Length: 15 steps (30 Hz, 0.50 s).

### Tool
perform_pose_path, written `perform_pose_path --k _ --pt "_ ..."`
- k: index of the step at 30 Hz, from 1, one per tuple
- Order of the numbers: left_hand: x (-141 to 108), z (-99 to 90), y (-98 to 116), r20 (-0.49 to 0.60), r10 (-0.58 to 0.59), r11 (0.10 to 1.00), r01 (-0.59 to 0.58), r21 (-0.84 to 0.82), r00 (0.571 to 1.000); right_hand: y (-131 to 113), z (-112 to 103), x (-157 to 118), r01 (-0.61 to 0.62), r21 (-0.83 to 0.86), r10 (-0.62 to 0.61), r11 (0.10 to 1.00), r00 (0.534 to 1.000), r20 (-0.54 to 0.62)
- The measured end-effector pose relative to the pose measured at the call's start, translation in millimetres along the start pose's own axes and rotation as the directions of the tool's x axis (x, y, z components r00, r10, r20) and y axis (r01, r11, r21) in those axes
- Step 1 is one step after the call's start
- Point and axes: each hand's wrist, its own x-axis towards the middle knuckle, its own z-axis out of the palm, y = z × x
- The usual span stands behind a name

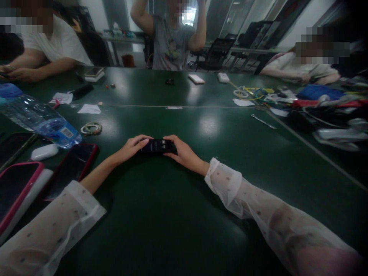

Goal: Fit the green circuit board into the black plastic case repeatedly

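Note:
A small black rectangular device [156, 147] with white markings on its upper face lies at the middle of the green table. My left hand [132, 148] grips its left end, thumb on top. Round the right end, the fingers and thumb of my right hand [183, 154] are closed. Whether its underside touches the table I cannot make out. Left of my left hand are a red-edged phone [75, 168], a beaded bracelet [91, 128] and a tilted clear water bottle [43, 119].
At the left lie a white earbud case [44, 152] and a pink-edged phone [17, 188]. A wrench [263, 121] is on the right, before a heap of cables and tools [330, 103]. Three people sit or stand across the table [161, 214].

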Motion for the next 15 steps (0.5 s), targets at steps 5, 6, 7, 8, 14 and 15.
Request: perform_pose_path --k 5,6,7,8,14,15 --pt "0.8 0.3 -1.3 0.017 -0.006 1.000 0.006 -0.004 1.000 1.5 0.3 0.1 0.004 0.011 -0.004 1.000 1.000 -0.005" --pt "1.0 0.3 -1.3 0.016 -0.005 1.000 0.005 -0.002 1.000 2.0 0.5 0.2 0.003 0.016 -0.002 1.000 1.000 -0.006" --pt "1.2 0.3 -1.5 0.013 -0.003 1.000 0.003 0.006 1.000 2.4 0.7 0.4 0.000 0.021 0.000 1.000 1.000 -0.006" --pt "1.5 0.3 -1.9 0.009 -0.001 1.000 0.001 0.018 1.000 2.8 0.9 0.5 -0.004 0.027 0.004 1.000 1.000 -0.007" --pt "2.5 0.9 -7.9 -0.016 -0.006 0.997 0.007 0.071 1.000 3.0 0.2 0.7 -0.029 0.058 0.029 0.998 1.000 0.001" --pt "2.3 0.9 -9.4 -0.018 -0.012 0.997 0.014 0.075 1.000 3.1 0.0 0.6 -0.034 0.061 0.033 0.998 0.999 0.003"
